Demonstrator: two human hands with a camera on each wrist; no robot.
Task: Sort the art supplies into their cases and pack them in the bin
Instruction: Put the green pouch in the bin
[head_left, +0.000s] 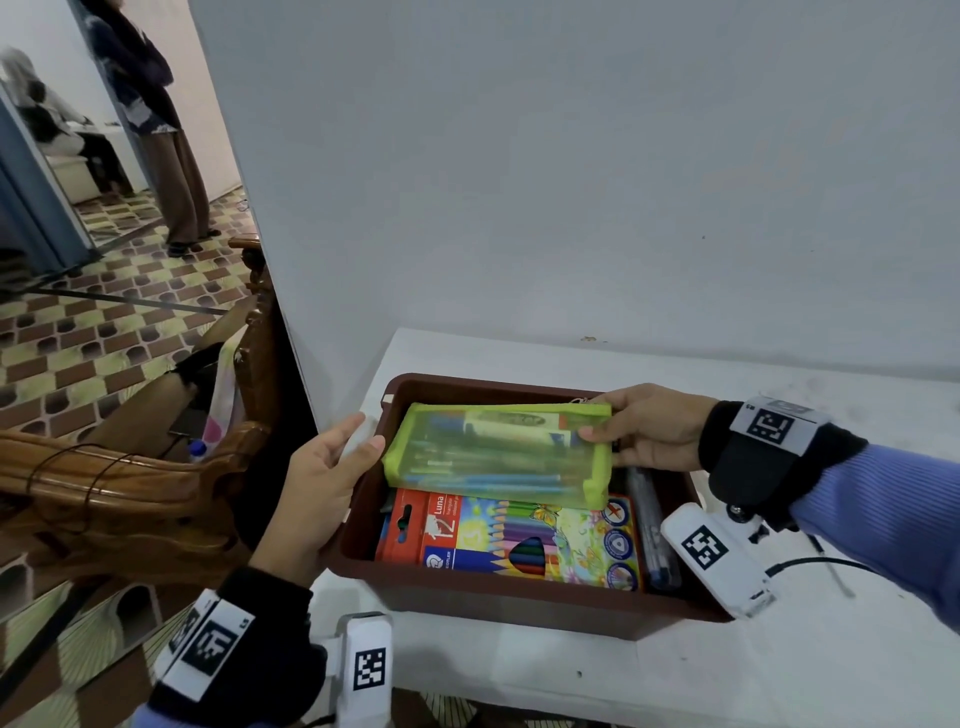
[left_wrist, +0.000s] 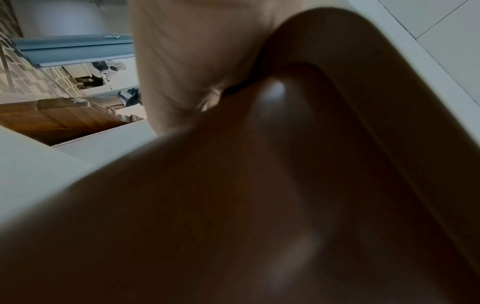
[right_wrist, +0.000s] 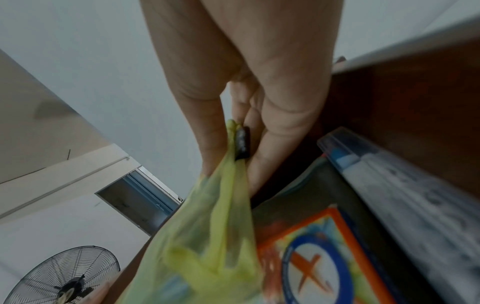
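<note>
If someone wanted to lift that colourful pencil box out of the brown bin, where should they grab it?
Probably by its long near edge, coming from above on the person's side. The flat cardboard coloured-pencil box lies face up in the brown plastic bin; its far part sits under the green mesh pouch, which the right hand pinches, and a clear plastic pen case crowds its right end.

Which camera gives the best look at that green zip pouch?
The head view: the whole green pouch shows over the brown bin. The right wrist view shows only its blurred pinched end; the left wrist view shows none.
</note>
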